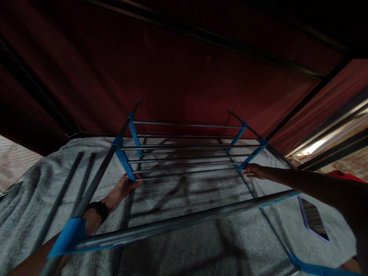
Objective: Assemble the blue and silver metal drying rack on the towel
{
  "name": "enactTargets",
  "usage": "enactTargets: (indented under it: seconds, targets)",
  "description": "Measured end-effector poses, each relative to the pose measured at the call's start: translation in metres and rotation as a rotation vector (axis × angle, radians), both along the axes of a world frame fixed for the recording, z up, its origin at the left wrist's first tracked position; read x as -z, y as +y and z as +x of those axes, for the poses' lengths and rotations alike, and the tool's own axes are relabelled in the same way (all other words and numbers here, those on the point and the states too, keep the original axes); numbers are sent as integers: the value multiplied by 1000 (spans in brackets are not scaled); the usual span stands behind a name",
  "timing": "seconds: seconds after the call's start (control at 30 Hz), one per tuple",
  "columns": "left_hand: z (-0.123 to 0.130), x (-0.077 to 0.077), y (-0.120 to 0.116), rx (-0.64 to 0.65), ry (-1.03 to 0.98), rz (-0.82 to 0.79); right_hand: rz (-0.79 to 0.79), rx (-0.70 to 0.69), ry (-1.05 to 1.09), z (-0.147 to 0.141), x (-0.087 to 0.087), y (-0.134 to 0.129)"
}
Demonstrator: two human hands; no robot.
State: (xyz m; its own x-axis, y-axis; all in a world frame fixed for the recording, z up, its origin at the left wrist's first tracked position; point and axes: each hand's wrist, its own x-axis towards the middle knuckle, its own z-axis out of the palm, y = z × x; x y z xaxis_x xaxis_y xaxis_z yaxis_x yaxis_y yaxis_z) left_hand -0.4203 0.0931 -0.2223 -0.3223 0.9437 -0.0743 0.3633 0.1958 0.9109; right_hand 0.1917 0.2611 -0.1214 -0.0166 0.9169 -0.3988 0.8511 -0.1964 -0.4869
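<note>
A rack [184,158] of grey metal tubes and blue plastic side pieces lies over a grey blanket. My left hand [126,188] is closed at the lower end of the left blue side piece [124,163], its thumb by the lowest rod. Around that wrist is a black band [99,211]. On the other side, my right hand [254,171] has its fingers bent at the lower end of the right blue side piece [251,156]. Nearest me, a thick crossbar [184,219] runs between blue corner connectors, one of them at the left [67,235].
Two loose tubes [61,195] rest on the blanket [178,201] at the left. A phone [313,218] lies at the right, below my forearm. Dark red fabric [184,76] hangs behind the rack, with dark bars across it.
</note>
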Motion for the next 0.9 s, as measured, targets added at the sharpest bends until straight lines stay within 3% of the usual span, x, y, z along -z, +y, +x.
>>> enactTargets:
  seconds: [0.1,0.27,0.73,0.9]
  targets:
    - [3,-3,-1,-6,-39,-8,-122,139,211,-2,-6,-3]
    - [4,-7,-1,-28,-81,-25,-113,190,267,-4,-8,-4]
    - [0,-9,-1,36,-100,-32,-93,137,232,5,7,3]
    - [0,-2,1,3,-77,-17,-21,35,106,5,10,4]
